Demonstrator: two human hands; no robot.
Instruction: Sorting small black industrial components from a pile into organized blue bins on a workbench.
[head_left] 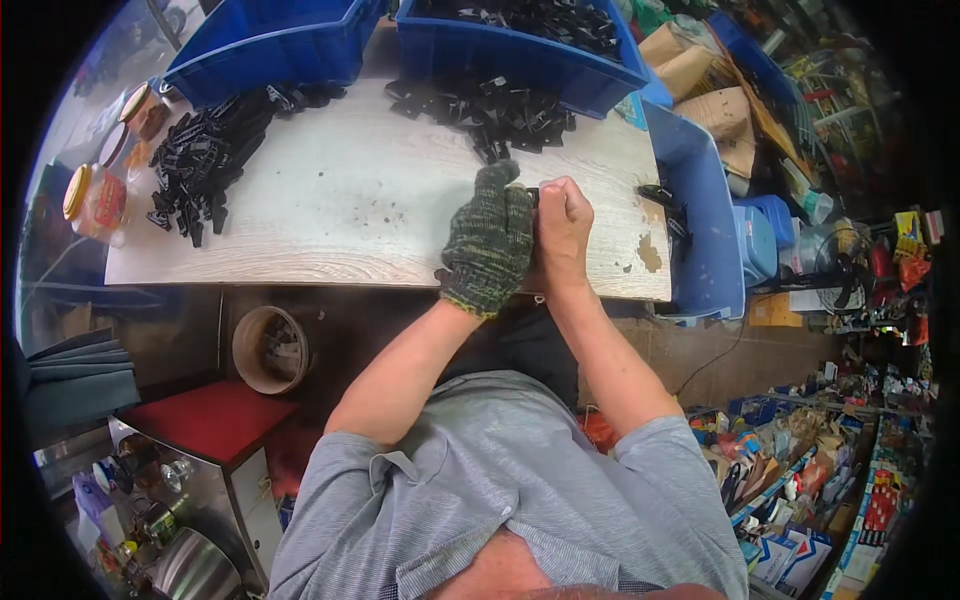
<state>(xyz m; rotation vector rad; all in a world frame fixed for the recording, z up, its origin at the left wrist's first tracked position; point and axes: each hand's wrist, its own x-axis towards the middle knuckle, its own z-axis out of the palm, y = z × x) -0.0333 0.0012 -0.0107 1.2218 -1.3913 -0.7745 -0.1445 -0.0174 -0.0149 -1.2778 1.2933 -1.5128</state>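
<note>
My left hand (pixel 488 240), in a dark knitted glove, is over the front part of the pale wood-grain table (pixel 330 220). Its fingers are curled, with the fingertips close to the near edge of a pile of small black clip-like parts (pixel 510 112). Bare and closed like a fist, my right hand (pixel 565 225) presses up beside the glove, thumb side up. A bit of something dark shows between the two hands; the fingers cover most of it, so its kind is hidden.
A second heap of black parts (pixel 205 150) lies at the table's left, near lidded jars (pixel 97 203). Two blue bins (pixel 270 62) (pixel 520 58) stand at the back; black parts fill the right one. A blue tub (pixel 712 215) adjoins the right edge. Below left is a bucket (pixel 245 350).
</note>
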